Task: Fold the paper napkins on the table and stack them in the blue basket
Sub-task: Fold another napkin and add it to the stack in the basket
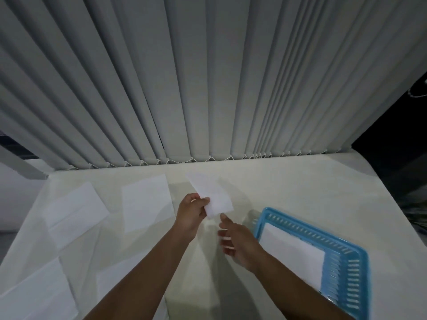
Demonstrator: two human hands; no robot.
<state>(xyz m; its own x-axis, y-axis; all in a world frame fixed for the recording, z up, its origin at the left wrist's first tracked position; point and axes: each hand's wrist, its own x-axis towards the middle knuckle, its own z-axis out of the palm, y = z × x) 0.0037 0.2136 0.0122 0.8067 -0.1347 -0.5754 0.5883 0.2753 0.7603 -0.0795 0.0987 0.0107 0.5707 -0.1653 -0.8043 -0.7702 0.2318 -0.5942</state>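
Napkin (213, 197) — loose sheets (145, 204) left, basket (346, 257) right

The left hand (190, 214) pinches a folded napkin (212, 195) over the table (300, 181). The blurred right hand (238, 244) points its index finger at the napkin's lower corner. At 4 o'clock, the blue basket (323, 236) holds stacked napkins (293, 250). Flat napkins (145, 202) lie from 7 to 10 o'clock, and vertical blinds (208, 77) hang at 12.

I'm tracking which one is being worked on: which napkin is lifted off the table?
The narrow napkin pinched in the left hand, raised above the table. The rest lie flat on it or in the blue basket.
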